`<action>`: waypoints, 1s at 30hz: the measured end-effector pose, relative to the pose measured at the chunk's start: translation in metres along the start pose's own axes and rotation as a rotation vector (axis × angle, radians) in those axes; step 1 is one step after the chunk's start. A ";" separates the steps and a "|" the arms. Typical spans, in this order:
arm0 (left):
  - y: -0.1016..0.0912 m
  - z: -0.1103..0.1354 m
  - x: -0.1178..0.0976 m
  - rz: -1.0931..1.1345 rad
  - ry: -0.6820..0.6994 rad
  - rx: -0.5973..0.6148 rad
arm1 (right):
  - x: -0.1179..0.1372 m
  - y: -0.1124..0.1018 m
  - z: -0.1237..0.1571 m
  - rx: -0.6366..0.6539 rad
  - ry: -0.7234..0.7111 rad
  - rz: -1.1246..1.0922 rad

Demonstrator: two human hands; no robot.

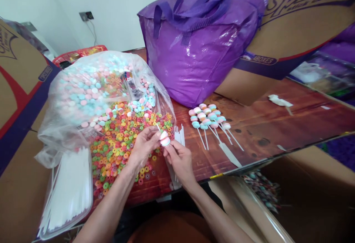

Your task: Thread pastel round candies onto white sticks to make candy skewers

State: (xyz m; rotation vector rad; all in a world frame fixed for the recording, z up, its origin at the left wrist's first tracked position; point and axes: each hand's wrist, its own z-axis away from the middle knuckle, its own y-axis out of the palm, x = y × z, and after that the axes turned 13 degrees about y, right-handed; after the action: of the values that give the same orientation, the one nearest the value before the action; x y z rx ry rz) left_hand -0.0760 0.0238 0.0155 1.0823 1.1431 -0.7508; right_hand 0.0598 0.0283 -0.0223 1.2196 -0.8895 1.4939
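Observation:
My left hand (146, 142) pinches at the upper left of a small candy skewer (165, 139), pastel pink and white pieces with a thin reddish layer between them. A short white stick end shows above the candy. From the lower right, the closed fingers of my right hand (181, 158) grip the same skewer. Beneath my left hand spreads a heap of colourful gummy rings (122, 143). Loose white sticks (179, 135) lie just behind my right hand. To the right are several finished-looking candy skewers (206, 117) with pink, white and blue pieces.
A clear plastic bag (63, 76) holds pastel candies at the back left. White sticks fill a clear pack (69, 191) at front left. A large purple bag (199, 50) stands behind, against a cardboard box (305, 24). Crumpled white scrap (279, 100) lies right on the wooden table (260, 124).

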 end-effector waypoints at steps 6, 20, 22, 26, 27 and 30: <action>-0.027 -0.075 -0.012 -1.064 0.471 0.037 | 0.000 -0.013 -0.011 -0.056 0.000 -0.002; -0.018 -0.088 -0.019 -1.819 0.362 0.338 | -0.003 -0.015 -0.012 0.005 0.045 0.043; -0.021 -0.090 -0.019 -1.773 0.411 0.333 | -0.003 -0.015 -0.011 0.016 0.050 0.044; -0.026 -0.113 -0.020 -1.470 0.489 0.180 | -0.002 -0.015 -0.011 0.014 0.049 0.048; -0.024 -0.121 -0.020 -1.373 0.495 0.168 | -0.002 -0.015 -0.011 0.011 0.044 0.052; -0.014 -0.150 -0.016 -1.237 0.464 0.196 | 0.001 -0.015 -0.011 0.005 0.042 0.062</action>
State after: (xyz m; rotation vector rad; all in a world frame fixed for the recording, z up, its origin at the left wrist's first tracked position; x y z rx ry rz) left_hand -0.1433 0.1590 0.0205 0.6118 2.2078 -1.6271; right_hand 0.0710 0.0427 -0.0244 1.1699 -0.9034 1.5662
